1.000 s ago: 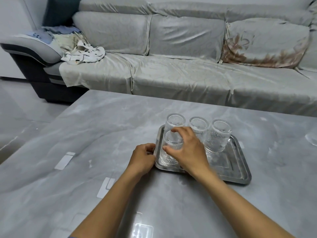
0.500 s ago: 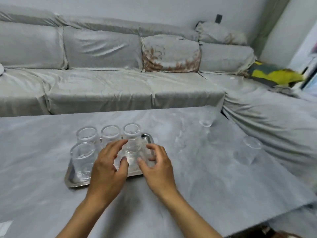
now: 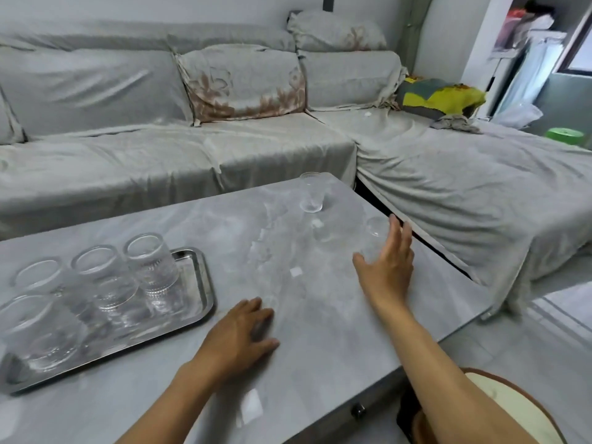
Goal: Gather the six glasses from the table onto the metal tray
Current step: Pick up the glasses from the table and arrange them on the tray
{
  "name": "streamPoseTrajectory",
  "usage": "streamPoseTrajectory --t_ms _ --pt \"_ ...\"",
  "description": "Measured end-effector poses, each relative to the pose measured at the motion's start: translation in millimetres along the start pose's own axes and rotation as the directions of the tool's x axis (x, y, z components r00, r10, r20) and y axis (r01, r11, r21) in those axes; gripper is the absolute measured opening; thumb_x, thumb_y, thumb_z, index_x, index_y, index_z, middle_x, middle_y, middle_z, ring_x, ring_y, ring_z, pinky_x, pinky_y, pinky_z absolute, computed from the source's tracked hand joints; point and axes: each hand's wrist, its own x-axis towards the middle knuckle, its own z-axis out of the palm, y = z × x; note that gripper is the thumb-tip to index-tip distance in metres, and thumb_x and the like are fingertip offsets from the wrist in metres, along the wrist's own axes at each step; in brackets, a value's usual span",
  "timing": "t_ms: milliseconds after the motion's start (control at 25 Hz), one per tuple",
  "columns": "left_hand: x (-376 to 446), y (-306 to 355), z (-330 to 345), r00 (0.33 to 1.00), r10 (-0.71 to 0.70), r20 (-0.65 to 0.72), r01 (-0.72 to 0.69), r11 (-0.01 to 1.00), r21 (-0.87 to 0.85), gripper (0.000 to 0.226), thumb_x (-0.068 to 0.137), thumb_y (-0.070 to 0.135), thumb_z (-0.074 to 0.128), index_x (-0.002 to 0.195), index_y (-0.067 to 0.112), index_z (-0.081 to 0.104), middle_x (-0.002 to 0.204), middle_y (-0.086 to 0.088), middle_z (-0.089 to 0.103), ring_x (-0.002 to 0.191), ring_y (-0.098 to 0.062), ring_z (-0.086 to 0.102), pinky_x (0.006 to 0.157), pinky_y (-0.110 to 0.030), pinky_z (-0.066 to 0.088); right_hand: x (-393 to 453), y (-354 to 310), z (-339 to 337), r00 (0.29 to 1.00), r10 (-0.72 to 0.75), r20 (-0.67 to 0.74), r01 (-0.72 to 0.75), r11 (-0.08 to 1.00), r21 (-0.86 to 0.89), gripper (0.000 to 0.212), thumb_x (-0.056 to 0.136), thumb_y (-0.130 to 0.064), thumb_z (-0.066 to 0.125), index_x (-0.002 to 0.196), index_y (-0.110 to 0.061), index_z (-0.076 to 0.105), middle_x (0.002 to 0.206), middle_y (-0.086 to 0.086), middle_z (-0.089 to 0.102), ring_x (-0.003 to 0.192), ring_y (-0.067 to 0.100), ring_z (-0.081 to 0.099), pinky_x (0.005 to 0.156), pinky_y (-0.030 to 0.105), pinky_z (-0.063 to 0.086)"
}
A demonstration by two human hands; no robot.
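Observation:
The metal tray (image 3: 198, 283) lies at the left of the grey table and carries several ribbed clear glasses; the nearest to me (image 3: 35, 334) is at its front left, and another (image 3: 150, 267) stands at its back right. Two glasses remain off the tray: one (image 3: 312, 193) near the table's far edge, one (image 3: 376, 232) by the right edge. My right hand (image 3: 387, 267) is spread open just short of that right-edge glass, not touching it. Palm down, my left hand (image 3: 243, 331) rests on the table right of the tray, holding nothing.
A grey covered sofa (image 3: 160, 149) wraps around the table's far and right sides. The table's right edge (image 3: 448, 322) drops to the floor close to my right forearm. A yellow cushion (image 3: 442, 97) lies on the sofa, and a green stool (image 3: 565, 136) stands at far right.
Both hands left the tray. My right hand reached out to the right toward the glass by the table edge; my left hand settled on the table. The view swung right.

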Motion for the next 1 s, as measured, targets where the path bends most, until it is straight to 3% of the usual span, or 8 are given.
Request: streamPoseTrajectory --t_ms 200,320,400,600,720,840,920,1000 --pt "3.4 -9.7 3.0 0.999 0.012 0.052 -0.015 0.999 0.044 0.075 0.075 0.063 0.063 0.142 0.037 0.043 0.160 0.006 0.028 0.147 -0.014 0.023 0.116 -0.029 0.022 33.8 41.2 24.2 0.930 0.330 0.163 -0.367 0.864 0.345 0.106 0.065 -0.025 0.083 0.148 -0.026 0.017 0.153 0.007 0.038 0.128 0.029 0.050 0.102 0.039 0.042" --pt "-2.4 2.7 -0.8 0.998 0.012 0.066 -0.014 0.999 0.039 0.070 0.080 0.055 0.064 0.142 0.033 0.043 0.160 0.004 0.028 0.148 -0.016 0.020 0.117 -0.029 0.021 49.2 43.5 31.3 0.894 0.420 0.158 -0.449 0.840 0.305 0.089 0.059 -0.034 0.083 0.136 -0.027 0.038 0.135 0.008 0.057 0.113 0.031 0.060 0.097 0.043 0.048" --pt "-8.3 10.8 -11.5 0.996 0.026 0.080 -0.026 1.000 0.002 0.059 0.081 0.046 0.066 0.135 0.025 0.053 0.149 -0.003 0.045 0.141 -0.022 0.036 0.111 -0.031 0.032 46.9 41.3 29.1 0.877 0.452 0.162 -0.480 0.839 0.256 0.084 0.045 -0.042 0.083 0.120 -0.026 0.049 0.122 0.009 0.064 0.097 0.029 0.062 0.086 0.042 0.052" --pt "-51.4 -4.6 -50.2 0.964 -0.070 -0.256 0.009 0.972 -0.233 0.035 0.081 0.024 0.061 0.116 0.018 0.066 0.119 -0.001 0.069 0.113 -0.015 0.059 0.099 -0.024 0.042 9.2 -19.4 27.1 0.859 0.412 0.303 -0.485 0.844 0.230 0.078 0.035 -0.052 0.085 0.100 -0.015 0.063 0.101 0.011 0.072 0.080 0.029 0.067 0.071 0.043 0.056" --pt "-90.1 -40.0 -84.0 0.841 -0.236 -0.487 0.057 0.934 -0.354 0.021 0.083 0.016 0.064 0.101 0.023 0.072 0.103 0.007 0.074 0.098 -0.008 0.064 0.091 -0.027 0.049 -30.6 -91.0 37.0 0.899 0.202 0.389 -0.340 0.882 0.327 0.070 0.053 -0.040 0.088 0.108 -0.017 0.052 0.107 0.004 0.064 0.091 0.026 0.062 0.078 0.041 0.051" --pt "-126.3 -81.9 -112.5 0.649 -0.446 -0.617 0.097 0.852 -0.514 0.028 0.081 0.010 0.066 0.088 0.037 0.067 0.090 0.017 0.072 0.084 -0.003 0.066 0.074 -0.017 0.052 -82.2 -161.5 61.0 0.868 0.008 0.497 -0.282 0.831 0.479 0.070 0.054 -0.031 0.090 0.111 -0.023 0.050 0.107 -0.002 0.066 0.092 0.018 0.064 0.083 0.039 0.053" --pt "-141.4 -109.1 -118.8 0.512 -0.577 -0.636 0.137 0.786 -0.603 0.034 0.079 0.010 0.066 0.101 0.035 0.063 0.099 0.013 0.069 0.093 -0.014 0.065 0.073 -0.022 0.052 -117.6 -195.0 80.8 0.818 -0.104 0.566 -0.262 0.808 0.528 0.067 0.053 -0.027 0.090 0.108 -0.027 0.051 0.103 -0.005 0.068 0.090 0.011 0.066 0.080 0.032 0.053" --pt "-144.0 -131.8 -124.9 0.434 -0.647 -0.628 0.317 0.761 -0.566 0.060 0.072 0.013 0.068 0.126 0.028 0.048 0.117 0.003 0.062 0.109 -0.026 0.055 0.083 -0.035 0.050 -146.6 -216.5 102.7 0.765 -0.196 0.613 -0.194 0.838 0.510 0.068 0.053 -0.030 0.089 0.109 -0.030 0.050 0.104 -0.009 0.067 0.093 0.011 0.066 0.082 0.033 0.053"
